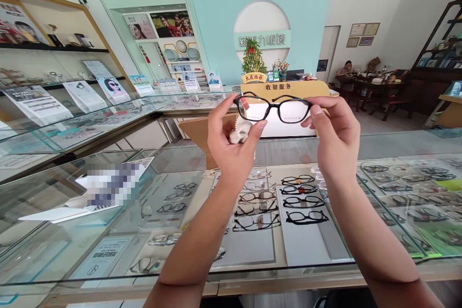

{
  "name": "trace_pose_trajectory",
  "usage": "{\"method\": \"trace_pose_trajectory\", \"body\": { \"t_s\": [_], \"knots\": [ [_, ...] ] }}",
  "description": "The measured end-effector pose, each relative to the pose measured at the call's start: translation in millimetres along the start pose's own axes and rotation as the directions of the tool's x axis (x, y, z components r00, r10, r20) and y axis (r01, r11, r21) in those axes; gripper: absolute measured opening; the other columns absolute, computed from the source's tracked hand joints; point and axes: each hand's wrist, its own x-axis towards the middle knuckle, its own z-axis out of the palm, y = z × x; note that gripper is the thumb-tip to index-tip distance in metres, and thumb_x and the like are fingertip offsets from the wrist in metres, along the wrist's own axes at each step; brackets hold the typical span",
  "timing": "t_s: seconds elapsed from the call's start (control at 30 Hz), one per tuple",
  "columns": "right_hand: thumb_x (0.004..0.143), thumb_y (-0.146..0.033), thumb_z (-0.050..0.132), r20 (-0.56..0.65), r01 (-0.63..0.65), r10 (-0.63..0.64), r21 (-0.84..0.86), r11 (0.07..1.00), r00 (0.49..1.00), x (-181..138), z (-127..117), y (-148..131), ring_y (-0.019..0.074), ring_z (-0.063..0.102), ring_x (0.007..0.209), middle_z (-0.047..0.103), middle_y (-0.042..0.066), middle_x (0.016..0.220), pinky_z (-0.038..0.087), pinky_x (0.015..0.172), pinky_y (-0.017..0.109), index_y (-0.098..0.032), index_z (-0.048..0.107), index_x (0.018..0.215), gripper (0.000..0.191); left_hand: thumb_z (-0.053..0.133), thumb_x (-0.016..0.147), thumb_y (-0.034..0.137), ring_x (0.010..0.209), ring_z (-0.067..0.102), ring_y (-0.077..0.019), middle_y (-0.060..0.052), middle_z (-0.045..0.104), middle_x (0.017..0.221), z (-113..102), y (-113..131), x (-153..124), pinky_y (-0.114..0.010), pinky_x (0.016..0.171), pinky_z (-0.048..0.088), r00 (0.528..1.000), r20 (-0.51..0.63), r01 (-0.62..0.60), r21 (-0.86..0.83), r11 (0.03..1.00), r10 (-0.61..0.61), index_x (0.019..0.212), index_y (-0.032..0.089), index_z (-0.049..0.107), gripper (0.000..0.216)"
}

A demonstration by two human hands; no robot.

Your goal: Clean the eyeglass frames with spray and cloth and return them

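Observation:
I hold a pair of black-framed glasses [273,107] up at chest height over a glass display counter [108,250]. My left hand [233,142] pinches the frame's left end between thumb and fingers, and a crumpled white cloth [238,131] is tucked in its palm. My right hand [334,137] grips the frame's right end with fingertips. A small red tag sits on the left temple. Both lenses face me.
Under the counter glass lie several rows of spectacle frames [301,202] on trays. Papers [104,192] rest on the counter at left. More glass cases [72,120] run along the left wall. A cashier desk [285,89] with a small plant stands ahead, and a seated person [347,68] is far right.

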Motion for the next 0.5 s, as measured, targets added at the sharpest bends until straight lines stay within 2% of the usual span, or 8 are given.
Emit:
{"method": "trace_pose_trajectory", "body": {
  "t_s": [0.27,0.37,0.5],
  "knots": [
    [0.107,-0.039,0.068,0.024,0.012,-0.013,0.041,0.999,1.0,-0.8,0.5,4.0,0.0139,0.067,0.074,0.072,0.001,0.098,0.059,0.071,0.031,-0.028,0.073,0.111,0.013,0.085,0.09,0.066,0.143,0.063,-0.0326,-0.01,0.069,0.144,0.7,-2.2,0.2,-0.051,0.123,0.054,0.995,0.041,0.088,-0.04,0.995,-0.086,0.142,0.028,0.065,0.067],
    [0.107,-0.041,0.067,0.053,-0.007,0.001,0.115,0.993,0.999,-0.7,0.7,8.9,0.0132,0.066,0.071,0.072,0.001,0.101,0.059,0.071,0.032,-0.029,0.072,0.113,0.015,0.084,0.09,0.068,0.141,0.065,-0.0313,-0.01,0.07,0.143,2.3,-6.0,-0.1,-0.049,0.122,0.055,0.991,0.068,0.117,-0.043,0.992,-0.114,0.141,0.028,0.065,0.068],
    [0.106,-0.044,0.069,0.094,-0.051,0.033,0.196,0.979,0.995,1.7,-0.4,16.1,0.0136,0.064,0.069,0.068,-0.001,0.092,0.059,0.072,0.034,-0.03,0.073,0.113,0.016,0.083,0.092,0.065,0.141,0.067,-0.0305,-0.01,0.068,0.146,3.9,-10.3,-1.0,-0.048,0.118,0.058,0.986,0.113,0.136,-0.106,0.985,-0.124,0.145,0.032,0.061,0.066]
  ]
}}
